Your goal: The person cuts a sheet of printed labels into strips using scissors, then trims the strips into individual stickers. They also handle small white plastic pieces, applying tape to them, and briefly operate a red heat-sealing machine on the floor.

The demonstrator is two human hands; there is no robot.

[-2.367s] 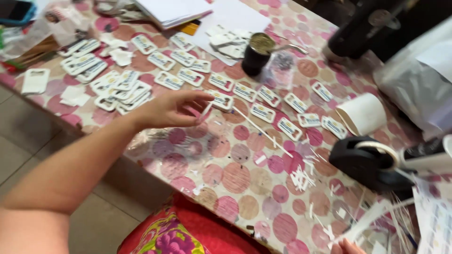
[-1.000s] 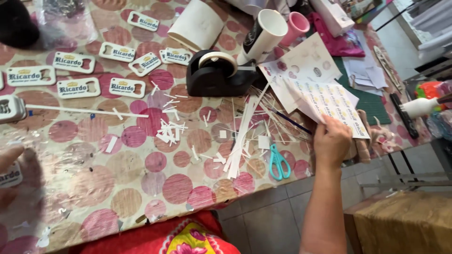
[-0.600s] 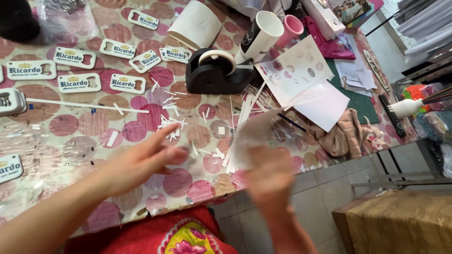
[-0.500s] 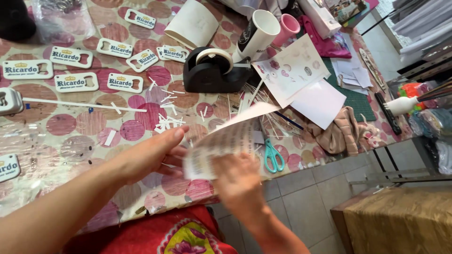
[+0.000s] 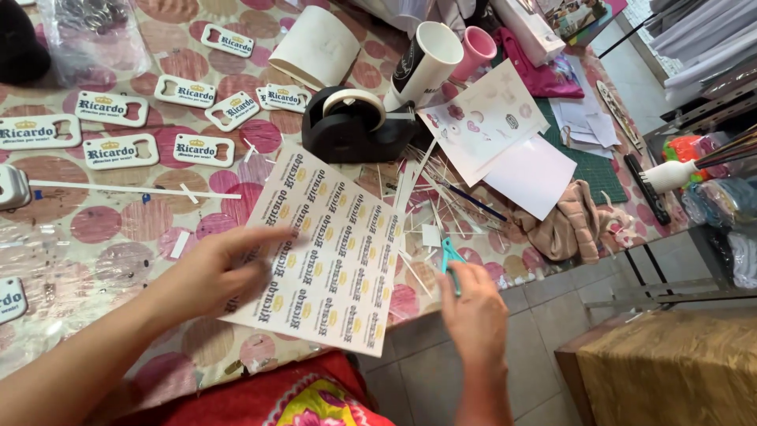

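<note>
My left hand (image 5: pixel 209 272) holds a white sheet of printed labels (image 5: pixel 331 252) by its left edge. The sheet lies slanted over the near edge of the table. My right hand (image 5: pixel 473 312) is to the right of the sheet with its fingers apart. Its fingertips reach the handles of small teal scissors (image 5: pixel 451 256) lying among thin white paper strips (image 5: pixel 430 201). Whether the fingers grip the scissors is not clear.
A dotted pink tablecloth (image 5: pixel 95 225) covers the table. On it are a black tape dispenser (image 5: pixel 347 122), white bottle-opener-shaped tags (image 5: pixel 122 150), a white cup (image 5: pixel 426 63), a pink cup (image 5: pixel 475 51), loose paper sheets (image 5: pixel 528 173) and a crumpled beige cloth (image 5: pixel 572 221). The tiled floor lies below the table edge.
The label sheet has come down from mid-air and now lies flat under my left hand. My right hand has let go of it and moved right to the scissors.
</note>
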